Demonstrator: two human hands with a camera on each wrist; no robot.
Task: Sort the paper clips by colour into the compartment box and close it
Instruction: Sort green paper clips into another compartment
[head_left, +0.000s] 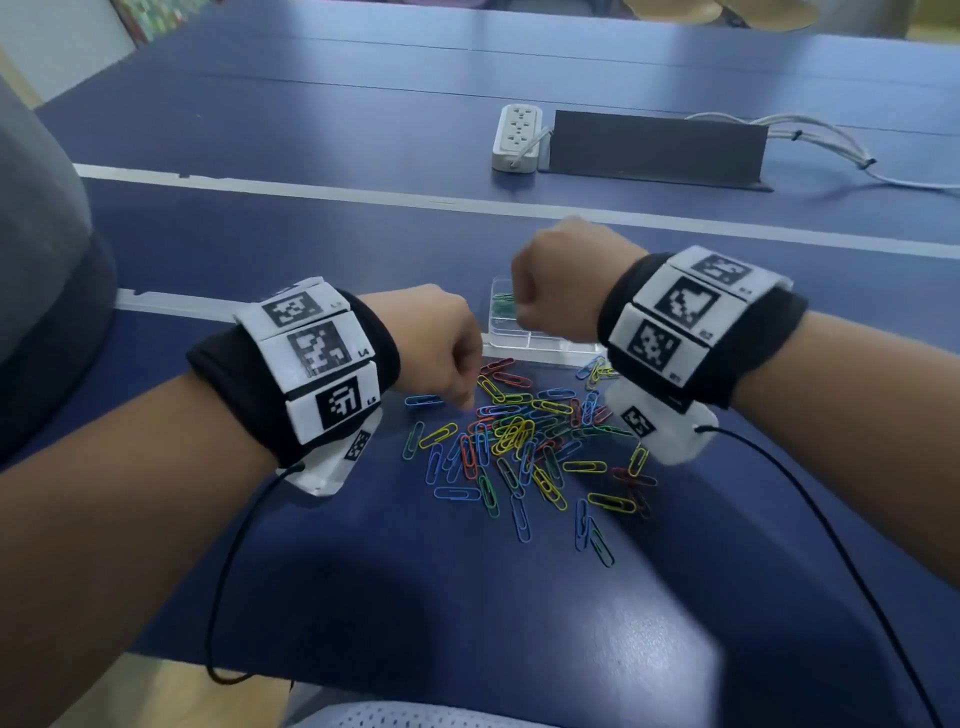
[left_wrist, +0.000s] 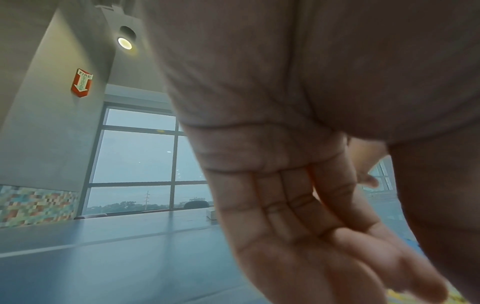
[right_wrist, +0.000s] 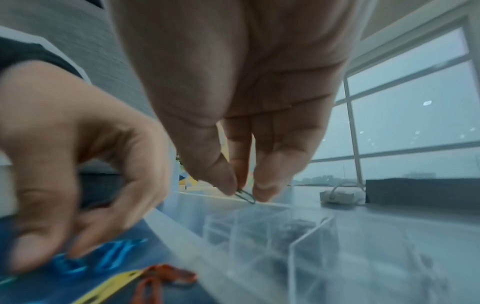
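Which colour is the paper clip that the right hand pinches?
Green paper clip, between the right hand fingertips; right wrist view shows it best.

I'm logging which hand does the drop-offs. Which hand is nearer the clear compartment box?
Right. The right hand hovers over the compartment box, pinching a green clip; the left hand is beside it, over the clip pile.

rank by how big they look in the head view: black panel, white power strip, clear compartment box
1. black panel
2. white power strip
3. clear compartment box, though both hands hide much of it, so its rank is unsure.
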